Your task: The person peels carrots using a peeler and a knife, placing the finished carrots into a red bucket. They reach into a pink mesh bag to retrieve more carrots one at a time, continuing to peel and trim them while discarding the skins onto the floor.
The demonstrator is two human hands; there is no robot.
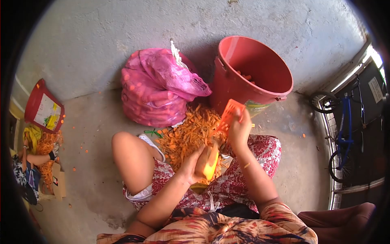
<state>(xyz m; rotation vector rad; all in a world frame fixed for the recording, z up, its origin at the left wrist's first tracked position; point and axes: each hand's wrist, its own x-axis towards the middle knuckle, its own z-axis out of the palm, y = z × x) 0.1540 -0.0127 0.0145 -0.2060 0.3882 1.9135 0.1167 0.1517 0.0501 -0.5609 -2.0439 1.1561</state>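
Orange perforated piece (230, 113) in your right hand (239, 128), yellow item (211, 167) in your left hand (193, 166)

From the head camera, your right forearm (258, 175) reaches forward, its hand curled around the perforated piece just in front of the red bucket (225, 87). Your left forearm (162, 199) slants inward, its hand wrapped about the yellow item, too blurred to identify, over the orange shavings (183, 140). Your left hand sits nearer your body.

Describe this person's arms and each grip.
Short sleeves of tan-orange fabric with dark streaks leave the left forearm and right forearm bare. The left grip and right grip are ungloved; no watch or bracelet shows. A small orange shred lies on the right forearm.
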